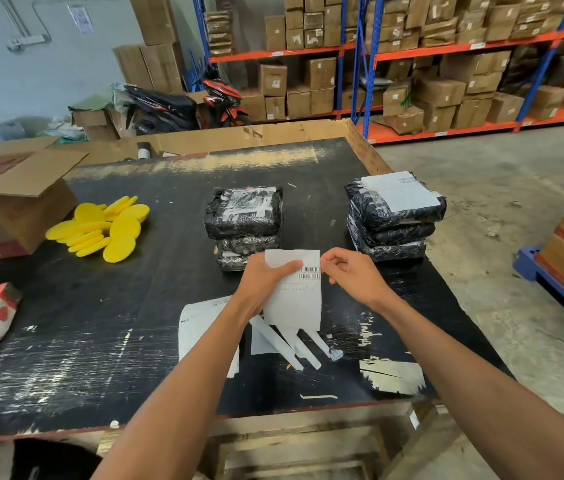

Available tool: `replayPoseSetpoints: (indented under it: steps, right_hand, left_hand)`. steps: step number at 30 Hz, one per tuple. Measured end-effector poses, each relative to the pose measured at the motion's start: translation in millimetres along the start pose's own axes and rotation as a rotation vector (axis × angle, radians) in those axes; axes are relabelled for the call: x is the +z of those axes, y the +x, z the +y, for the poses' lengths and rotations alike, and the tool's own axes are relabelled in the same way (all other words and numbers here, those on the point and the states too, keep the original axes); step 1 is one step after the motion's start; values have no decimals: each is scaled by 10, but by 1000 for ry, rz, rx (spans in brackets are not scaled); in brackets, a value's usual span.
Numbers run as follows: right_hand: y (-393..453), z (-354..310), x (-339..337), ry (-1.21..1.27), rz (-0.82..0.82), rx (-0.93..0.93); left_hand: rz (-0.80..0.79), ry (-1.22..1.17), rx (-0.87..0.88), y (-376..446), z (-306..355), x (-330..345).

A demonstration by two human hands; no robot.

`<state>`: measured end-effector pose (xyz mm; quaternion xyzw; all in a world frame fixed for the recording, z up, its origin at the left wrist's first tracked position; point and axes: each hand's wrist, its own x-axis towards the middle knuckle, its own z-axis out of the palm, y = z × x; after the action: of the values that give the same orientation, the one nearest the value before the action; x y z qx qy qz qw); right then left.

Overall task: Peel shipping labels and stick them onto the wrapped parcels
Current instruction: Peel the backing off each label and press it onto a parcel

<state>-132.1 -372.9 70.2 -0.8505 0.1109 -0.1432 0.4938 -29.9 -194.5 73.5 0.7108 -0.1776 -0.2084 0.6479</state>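
Two hands [308,282] pinch one label [294,292]; two parcel stacks [244,223].

Barcodes on held shipping label [294,289]; its print too small to read.

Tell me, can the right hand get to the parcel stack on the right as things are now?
Probably not yet: the right hand pinches the shipping label. The right parcel stack lies just beyond, with nothing between.

Warehouse — steel shelving [447,50] stacked with cardboard boxes [318,72] (concrete floor [481,188]), scuffed packing table [118,306].
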Motion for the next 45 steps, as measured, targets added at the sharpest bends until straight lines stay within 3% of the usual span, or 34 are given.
replayPoseSetpoints:
  steps: [28, 39, 42, 45]
  right_hand:
    - [-47, -88, -37, 56, -64, 3]
    - [-68, -198, -76, 424, -281, 38]
    - [-28, -196, -45, 460, -238, 44]
    - [3, -184, -39, 458, -164, 38]
  left_hand:
    - [-61, 68, 11, -71, 51, -73]
    - [-175, -103, -89, -102, 99, -28]
    - [-133, -107, -49, -97, 140, 20]
    - [-35, 122, 101, -20, 154, 62]
